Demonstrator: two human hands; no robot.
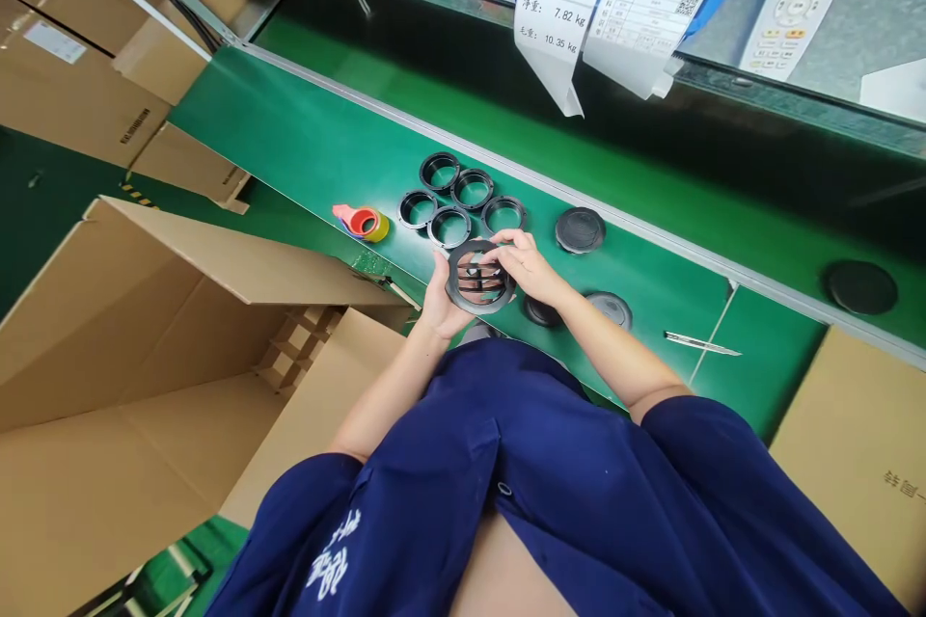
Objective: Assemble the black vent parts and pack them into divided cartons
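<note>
A round black frame with crossbars (480,278) is tilted up just over the front edge of the green table. My left hand (441,301) grips its left side, with the fingers behind it. At its upper right, my right hand (525,262) has its fingers closed on the rim and reaching over the bars. Several black rings (449,227) stand in a group just beyond the hands. A dark round disc (580,229) lies to the right of them, and two more, one black (541,311) and one grey (610,308), lie near my right forearm.
Tape rolls (370,224) sit at the left on the green table (289,135). A cutter knife (701,343) and another black disc (860,286) lie to the right. An open carton (217,251) stands at the left. Labels (554,10) hang from the shelf above.
</note>
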